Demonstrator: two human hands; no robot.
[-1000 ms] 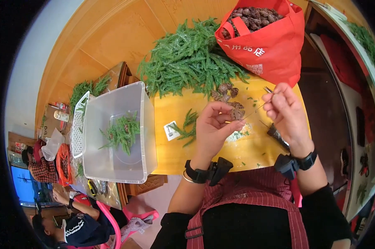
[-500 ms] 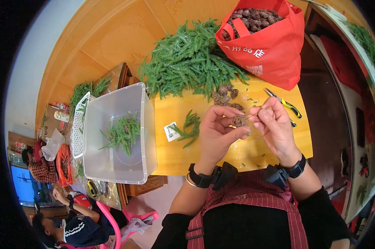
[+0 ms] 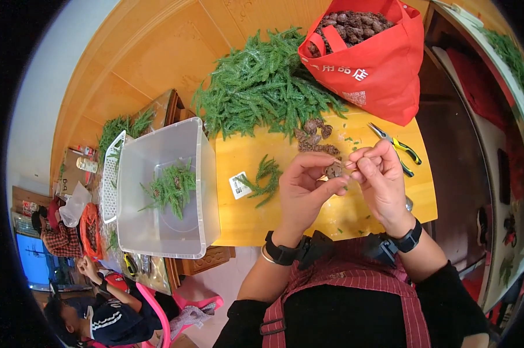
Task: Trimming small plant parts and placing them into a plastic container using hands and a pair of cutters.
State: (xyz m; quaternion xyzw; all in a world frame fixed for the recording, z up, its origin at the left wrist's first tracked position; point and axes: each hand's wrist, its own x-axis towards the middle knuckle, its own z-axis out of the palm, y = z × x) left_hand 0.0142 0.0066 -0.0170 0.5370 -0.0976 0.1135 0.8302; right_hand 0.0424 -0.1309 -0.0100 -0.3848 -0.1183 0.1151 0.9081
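Note:
Over the yellow table (image 3: 239, 223), my left hand (image 3: 302, 188) grips a small brown pine cone (image 3: 334, 170) between thumb and fingers. My right hand (image 3: 381, 185) is close beside it, thumb and forefinger pinched at the cone's right end. Whatever thin thing the pinch holds is too small to name. Behind my hands lie several loose pine cones (image 3: 313, 136). A curved green sprig (image 3: 268, 181) rests left of my left hand, partly over a white printed card (image 3: 239, 187). Pliers with yellow and black handles (image 3: 406, 152) lie just beyond my right hand.
A big heap of green artificial sprigs (image 3: 262, 87) covers the far table. Right of it stands a red bag (image 3: 372, 75) full of pine cones. A clear plastic bin (image 3: 201, 191) at left holds sprigs with cones. Another person (image 3: 117, 316) sits at lower left near a pink chair (image 3: 163, 313).
My right hand has shifted slightly left and its fingers have rolled at the cone's end. The left hand keeps its hold. The other person's hands at left have come together.

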